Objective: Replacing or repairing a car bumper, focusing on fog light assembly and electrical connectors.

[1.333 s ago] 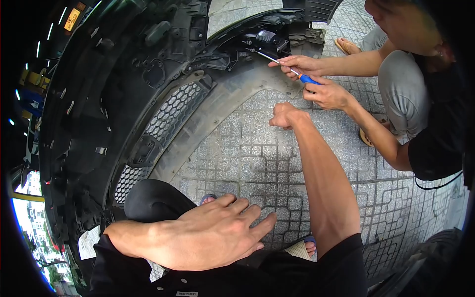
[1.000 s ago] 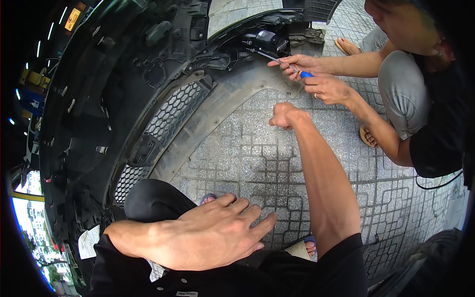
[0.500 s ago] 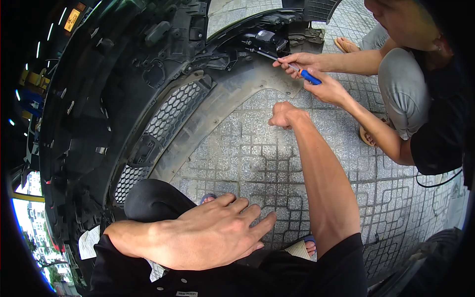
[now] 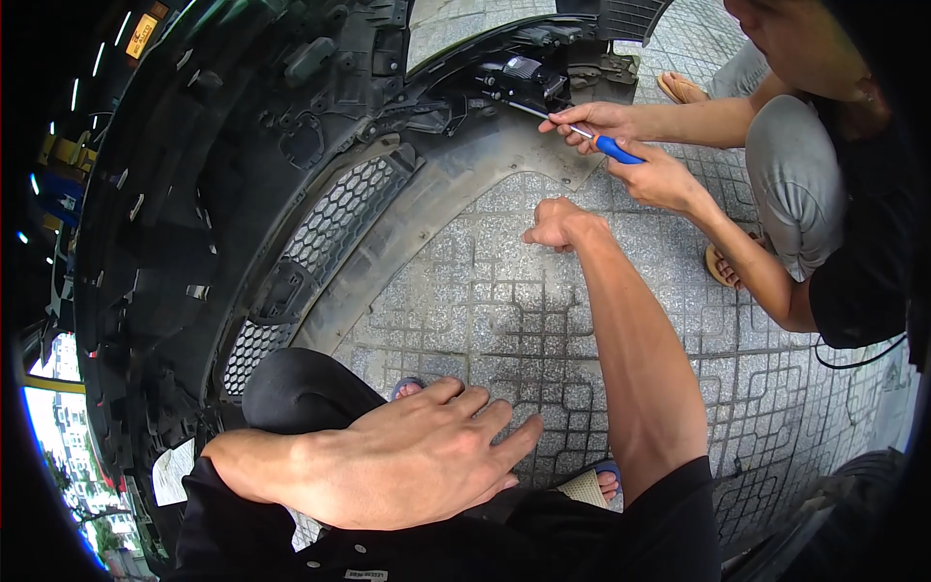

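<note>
My left hand lies palm down across my lap, fingers spread and holding nothing. Beyond it, my right hand hangs over the paving at the end of an outstretched arm. Its fingers are curled in, and nothing shows in them. In front of it stands a large black car bumper, its inner side towards me. A person squatting at the right holds a screwdriver with a blue handle in both hands. Its shaft reaches to a black finned unit mounted on the bumper.
A honeycomb grille sits in the bumper, left of my right hand. Grey patterned paving covers the ground. My bent knee is close to the bumper. A dark tyre-like shape and a thin black cable are at the right.
The other person's hands and the screwdriver have shifted slightly right and down. My own two hands keep nearly the same places.
</note>
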The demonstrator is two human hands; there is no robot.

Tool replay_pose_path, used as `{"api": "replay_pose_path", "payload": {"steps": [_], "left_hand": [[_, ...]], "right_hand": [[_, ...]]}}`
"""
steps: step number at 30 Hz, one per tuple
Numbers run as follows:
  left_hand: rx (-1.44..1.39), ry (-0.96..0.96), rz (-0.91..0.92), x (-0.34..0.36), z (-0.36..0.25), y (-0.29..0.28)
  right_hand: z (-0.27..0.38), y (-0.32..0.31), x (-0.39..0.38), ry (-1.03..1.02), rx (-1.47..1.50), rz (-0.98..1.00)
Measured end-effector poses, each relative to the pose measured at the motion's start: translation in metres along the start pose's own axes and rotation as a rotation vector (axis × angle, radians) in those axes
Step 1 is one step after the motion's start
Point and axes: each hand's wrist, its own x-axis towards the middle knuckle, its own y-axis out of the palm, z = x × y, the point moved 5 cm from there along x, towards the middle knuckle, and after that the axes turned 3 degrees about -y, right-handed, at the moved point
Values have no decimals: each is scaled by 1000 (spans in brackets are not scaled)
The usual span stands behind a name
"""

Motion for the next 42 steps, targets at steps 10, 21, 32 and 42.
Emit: {"api": "replay_pose_path", "payload": {"steps": [10,21,32,42], "left_hand": [[8,5,11,0,0,1],[-12,3,16,0,2,2],[-7,7,13,0,0,1],[-11,-2,10,-1,-1,0]], "right_hand": [[-2,2,3,-3,-10,17],[0,0,1,6,4,56],[1,-2,-2,-9,-8,18],[3,-4,-8,-2,-22,-5]]}}
